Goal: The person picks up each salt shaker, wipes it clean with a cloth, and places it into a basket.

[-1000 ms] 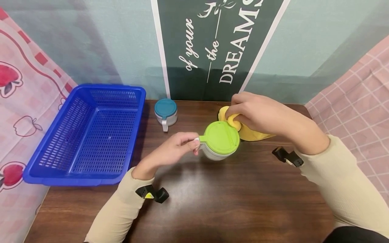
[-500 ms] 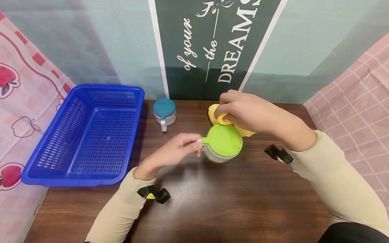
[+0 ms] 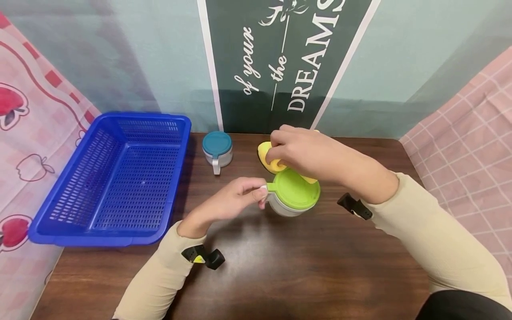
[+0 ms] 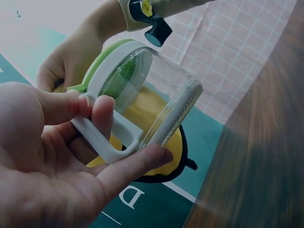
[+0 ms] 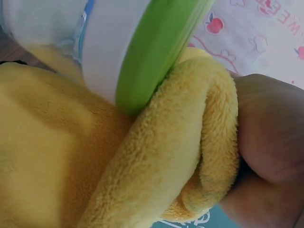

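My left hand (image 3: 236,198) grips the white handle (image 4: 107,137) of a clear seasoning jar (image 3: 292,209) with a green lid (image 3: 298,189). In the left wrist view the jar is tilted, its see-through wall (image 4: 166,71) facing the camera. A yellow cloth (image 3: 267,155) with a dark edge is bunched in my right hand (image 3: 306,151), at the far side of the lid. The right wrist view shows the fluffy cloth (image 5: 152,152) pressed against the green lid (image 5: 147,61). The right fingertips are partly hidden by the cloth.
A blue plastic basket (image 3: 182,178) stands on the left of the brown wooden table (image 3: 304,275). Between it and my hands sits a second jar (image 3: 218,149) with a teal lid, near the back edge. Fabric curtains (image 3: 460,146) enclose the table at the back and sides.
My right hand has moved left with the yellow cloth, along the far side of the lid. The jar in my left hand has shifted slightly right and nearer.
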Motion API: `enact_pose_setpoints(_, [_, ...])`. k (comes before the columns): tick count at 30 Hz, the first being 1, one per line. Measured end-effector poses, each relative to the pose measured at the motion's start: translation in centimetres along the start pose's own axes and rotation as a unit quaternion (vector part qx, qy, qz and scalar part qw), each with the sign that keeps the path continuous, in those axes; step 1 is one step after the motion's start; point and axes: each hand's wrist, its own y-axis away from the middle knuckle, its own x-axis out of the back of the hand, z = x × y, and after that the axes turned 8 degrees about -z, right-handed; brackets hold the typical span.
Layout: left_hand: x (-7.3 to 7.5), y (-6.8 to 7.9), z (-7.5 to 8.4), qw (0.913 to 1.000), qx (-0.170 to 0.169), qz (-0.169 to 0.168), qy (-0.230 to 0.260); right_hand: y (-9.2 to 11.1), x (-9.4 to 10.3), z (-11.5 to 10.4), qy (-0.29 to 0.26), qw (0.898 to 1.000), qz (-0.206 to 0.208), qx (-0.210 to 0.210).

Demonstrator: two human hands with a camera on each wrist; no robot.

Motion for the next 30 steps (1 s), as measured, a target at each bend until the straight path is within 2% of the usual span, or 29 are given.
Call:
enact_pose_setpoints(10, [-0.1,0.0,-0.3,1.0000,-0.005,0.002,0.003,-0.7,-0.2,-1.3,0.014,0.999,-0.009,0.033])
enact_pose_setpoints(20, [-0.2,0.1,-0.5,1.0000,-0.006,0.003,0.005,-0.6,-0.4,-2.2,0.039,0.999,-0.022,0.024])
enact_pose_setpoints(30, [-0.1,0.1,-0.6,1.0000,0.002,0.007,0.005,-0.4,-0.3,-1.8,0.046,0.998,-0.024,0.019])
